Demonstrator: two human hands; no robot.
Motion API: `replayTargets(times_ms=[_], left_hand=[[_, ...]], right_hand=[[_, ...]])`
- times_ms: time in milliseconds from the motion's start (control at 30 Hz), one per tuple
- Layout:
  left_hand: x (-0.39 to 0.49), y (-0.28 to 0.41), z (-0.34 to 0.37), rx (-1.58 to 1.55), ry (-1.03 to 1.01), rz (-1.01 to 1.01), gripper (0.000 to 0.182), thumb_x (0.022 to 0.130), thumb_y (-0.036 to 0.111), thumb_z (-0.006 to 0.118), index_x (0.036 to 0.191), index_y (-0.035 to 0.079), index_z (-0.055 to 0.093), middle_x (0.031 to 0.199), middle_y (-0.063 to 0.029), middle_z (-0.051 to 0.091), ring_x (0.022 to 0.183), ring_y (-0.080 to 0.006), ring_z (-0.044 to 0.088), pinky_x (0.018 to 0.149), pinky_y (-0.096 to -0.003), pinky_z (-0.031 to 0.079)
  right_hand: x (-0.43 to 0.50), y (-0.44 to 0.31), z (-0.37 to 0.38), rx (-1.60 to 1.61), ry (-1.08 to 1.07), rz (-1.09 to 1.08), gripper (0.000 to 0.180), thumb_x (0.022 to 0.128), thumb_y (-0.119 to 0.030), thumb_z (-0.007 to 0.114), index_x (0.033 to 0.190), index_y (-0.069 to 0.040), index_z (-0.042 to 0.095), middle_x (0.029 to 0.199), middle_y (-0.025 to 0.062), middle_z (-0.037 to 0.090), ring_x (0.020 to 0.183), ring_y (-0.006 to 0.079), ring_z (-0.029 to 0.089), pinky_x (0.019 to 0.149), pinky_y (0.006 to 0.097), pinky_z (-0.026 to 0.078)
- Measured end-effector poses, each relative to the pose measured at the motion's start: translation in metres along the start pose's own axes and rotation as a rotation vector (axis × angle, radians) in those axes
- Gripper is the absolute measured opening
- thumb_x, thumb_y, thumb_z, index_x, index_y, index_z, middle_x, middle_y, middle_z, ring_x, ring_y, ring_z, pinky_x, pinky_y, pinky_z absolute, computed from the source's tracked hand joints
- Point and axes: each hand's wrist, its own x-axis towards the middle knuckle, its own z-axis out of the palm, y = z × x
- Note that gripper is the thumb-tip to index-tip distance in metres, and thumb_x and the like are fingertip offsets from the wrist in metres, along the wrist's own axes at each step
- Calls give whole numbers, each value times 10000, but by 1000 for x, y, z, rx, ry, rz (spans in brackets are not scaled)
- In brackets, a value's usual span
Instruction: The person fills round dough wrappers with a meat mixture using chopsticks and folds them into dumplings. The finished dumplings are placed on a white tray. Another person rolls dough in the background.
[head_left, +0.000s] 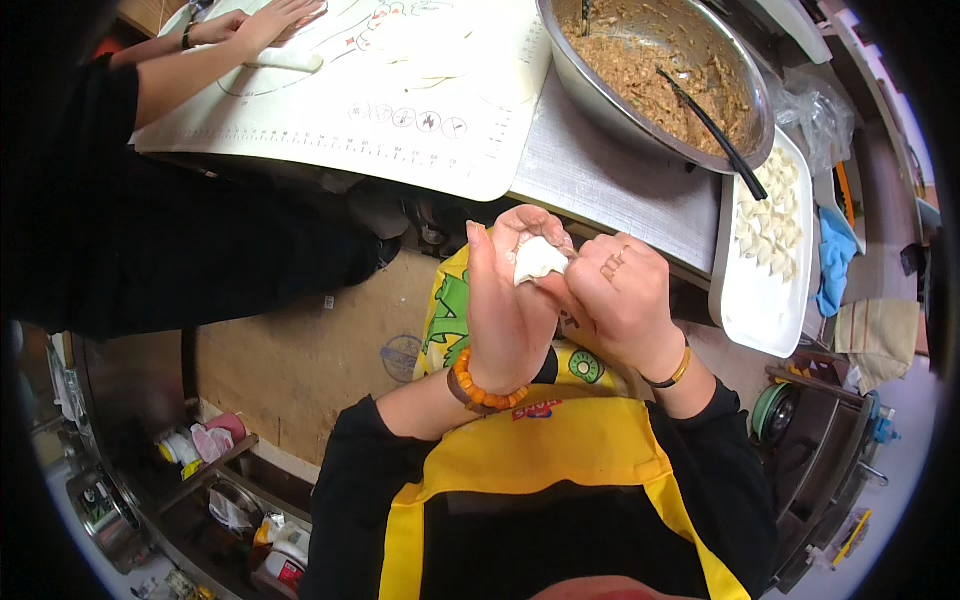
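In my cupped left hand (504, 315) rests a white dough dumpling (540, 260), partly folded, with the left fingers curled behind it. My right hand (624, 296) is closed at the dumpling's right edge, its thumb and fingertips pinching the dough there; the filling inside is hidden. Both hands are held over the yellow apron, just in front of the counter's edge. Beyond them, a large steel bowl (652, 139) holds minced filling (637, 82), with black chopsticks (712, 131) leaning across its rim. Several shaped dumplings (772, 217) lie on a white tray (761, 315) at the right.
A white pastry mat (300, 120) with printed markings covers the counter's left, bearing thin dough wrappers (431, 56) and a rolling pin (285, 60). Another person's hands (262, 26) work at its far left. A blue cloth (835, 262) and plastic bag (817, 120) lie right of the tray.
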Motion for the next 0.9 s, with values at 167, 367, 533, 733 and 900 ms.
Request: replayTargets(times_ms=[167,367,533,733,900], left_hand=[[2,10,4,-49,23,-117,508,1009,483,182,1052,59,459,927,-54,489,871,-161,498,824,-288,418],[0,13,5,-11,47,-180,493,1013,472,190,1063,61,457,953,-50,490,917,-155,494,861,-286,405],[-2,12,4,-65,70,-187,481,1013,471,215,1091,57,448,970,-52,483,924,-155,493,865,-285,403],[1,12,-7,-78,48,-221,493,1005,484,238,1124,49,438,1015,-77,487,969,-182,497,894,-318,398],[7,10,-20,-214,10,-252,492,993,498,267,1123,51,427,1054,-107,492,1043,-223,491,956,-365,386]], right_hand=[[13,4,-15,15,-43,35,264,768,-246,708,734,-84,502,636,43,484,571,200,520,517,303,400],[22,5,-24,346,-156,64,195,735,-136,709,865,-44,596,736,75,546,708,254,585,622,332,479],[23,3,-10,339,-116,16,143,728,-52,686,828,-29,586,773,93,559,723,261,576,628,337,484],[24,1,-17,545,-187,291,254,746,-95,697,971,-3,623,807,109,583,713,271,578,633,321,476],[25,1,-12,485,-217,318,269,770,-101,684,1026,-28,647,805,117,591,670,262,572,602,304,455]])
